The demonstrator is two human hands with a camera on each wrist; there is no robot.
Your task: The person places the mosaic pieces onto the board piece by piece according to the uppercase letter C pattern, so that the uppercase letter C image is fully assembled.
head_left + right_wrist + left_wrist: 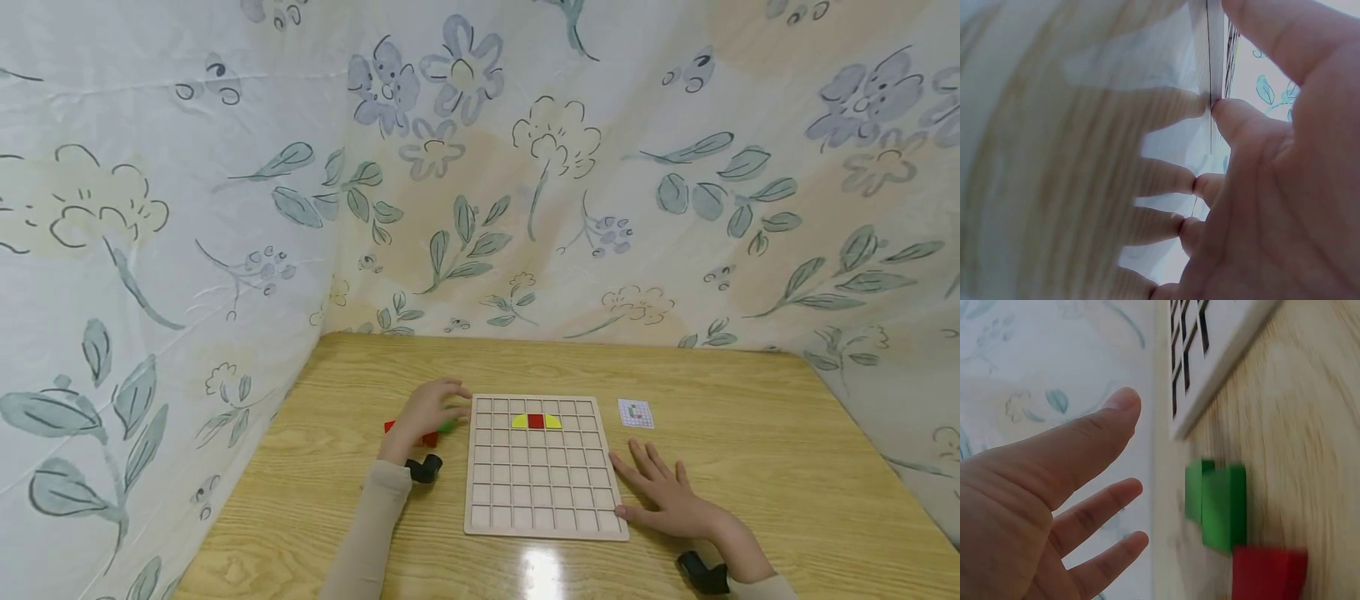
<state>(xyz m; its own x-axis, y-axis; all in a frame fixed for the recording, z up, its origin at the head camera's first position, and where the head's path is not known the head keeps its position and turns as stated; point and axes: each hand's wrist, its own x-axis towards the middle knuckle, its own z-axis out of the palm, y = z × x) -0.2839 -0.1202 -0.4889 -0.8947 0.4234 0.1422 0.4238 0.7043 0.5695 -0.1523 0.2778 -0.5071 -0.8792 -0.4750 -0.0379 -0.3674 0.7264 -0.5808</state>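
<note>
A square wooden grid board [546, 533] lies on the table, with a red square block [536, 422] between two yellow quarter-round blocks [520, 422] in an upper row. My left hand [430, 410] hovers at the board's upper left edge, fingers apart and holding nothing. Below it in the left wrist view are green blocks [1225, 506] and a red block [1269, 573]; the hand partly hides this group in the head view. My right hand [667, 496] rests with spread fingers on the table, its thumb and a fingertip touching the board's right edge.
A small card [636, 413] with a printed coloured grid pattern lies right of the board's upper corner. A floral cloth [555, 250] hangs behind and at both sides of the wooden table [787, 450]. Black straps with wrist cameras [703, 573] sit on both wrists.
</note>
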